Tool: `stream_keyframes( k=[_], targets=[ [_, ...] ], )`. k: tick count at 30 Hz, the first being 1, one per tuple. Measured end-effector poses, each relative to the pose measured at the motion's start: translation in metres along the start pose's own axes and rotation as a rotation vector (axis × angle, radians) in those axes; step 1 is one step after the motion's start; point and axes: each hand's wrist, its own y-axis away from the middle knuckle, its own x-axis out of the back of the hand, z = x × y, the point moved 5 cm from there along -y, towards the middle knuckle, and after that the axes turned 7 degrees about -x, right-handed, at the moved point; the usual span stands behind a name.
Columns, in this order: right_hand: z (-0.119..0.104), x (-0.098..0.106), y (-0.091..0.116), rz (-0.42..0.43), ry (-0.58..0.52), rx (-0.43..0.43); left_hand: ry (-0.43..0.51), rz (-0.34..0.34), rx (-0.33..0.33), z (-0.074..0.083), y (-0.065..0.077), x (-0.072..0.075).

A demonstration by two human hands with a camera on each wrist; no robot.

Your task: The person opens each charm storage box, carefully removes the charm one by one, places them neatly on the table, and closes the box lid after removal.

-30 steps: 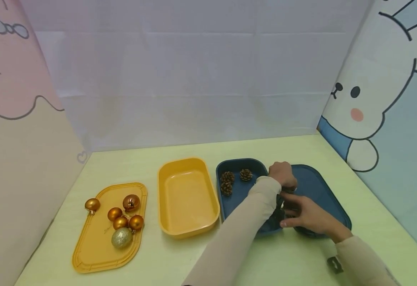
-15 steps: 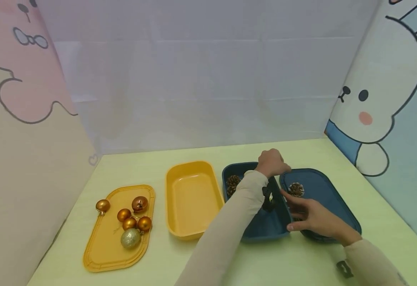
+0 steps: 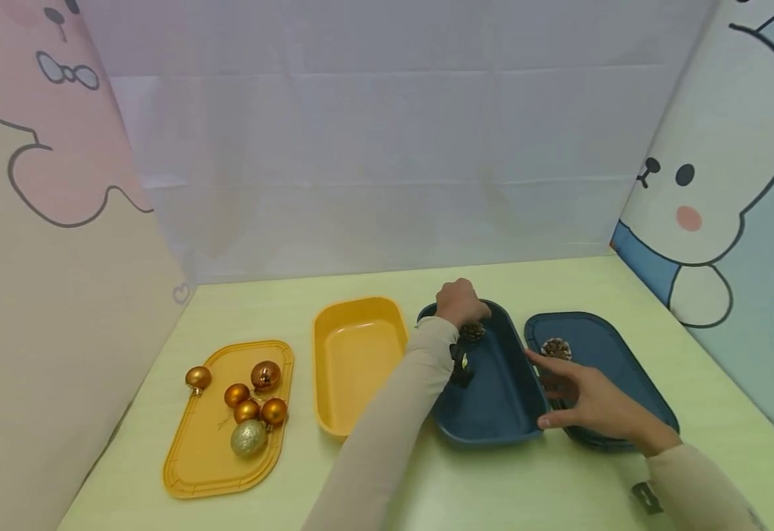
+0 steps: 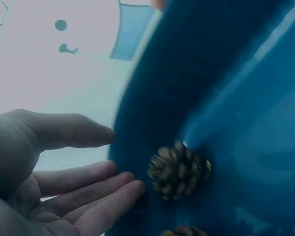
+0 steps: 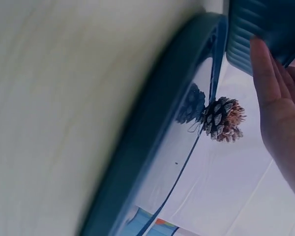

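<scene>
My left hand (image 3: 461, 302) is over the far left part of the deep blue bin (image 3: 493, 402), with its thumb and fingers apart. In the left wrist view its fingertips reach the bin's edge beside a pine cone (image 4: 174, 169); a second pine cone (image 4: 184, 231) shows at the bottom border. One pine cone (image 3: 472, 332) is visible in the bin just below that hand in the head view. My right hand (image 3: 593, 398) rests its extended fingers and thumb on the bin's right wall. Behind it, another pine cone (image 3: 556, 349) sits on the flat blue tray (image 3: 599, 339).
Left of the blue bin stands a deep yellow bin (image 3: 360, 361). Farther left lies a flat yellow tray (image 3: 201, 457) with several copper and gold baubles (image 3: 248, 411) and a glittery one (image 3: 249, 439). A white sheet (image 3: 387, 162) hangs behind the table.
My left hand has moved left from the bin's right rim to its far left part. The pine cone on the blue tray has come into sight. My right hand stays at the bin's right wall.
</scene>
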Motion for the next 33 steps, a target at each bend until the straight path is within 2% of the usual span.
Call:
stream_keyframes(
  k=[7, 12, 16, 23, 33],
  targets=[
    [-0.004, 0.000, 0.001, 0.039, 0.006, 0.097, -0.090, -0.073, -0.029, -0.008, 0.001, -0.013],
    [-0.005, -0.001, 0.002, 0.007, 0.035, 0.043, -0.146, -0.100, -0.029, -0.011, 0.003, -0.021],
    [-0.005, 0.000, 0.003, -0.003, 0.054, 0.001, -0.116, -0.106, -0.043, -0.011, 0.003, -0.024],
    [-0.004, 0.000, 0.003, 0.002, 0.048, -0.004, -0.081, -0.114, -0.047, -0.014, 0.001, -0.026],
    [-0.003, 0.000, 0.004, -0.007, 0.018, -0.012, -0.093, -0.125, -0.041, -0.012, 0.002, -0.024]
  ],
)
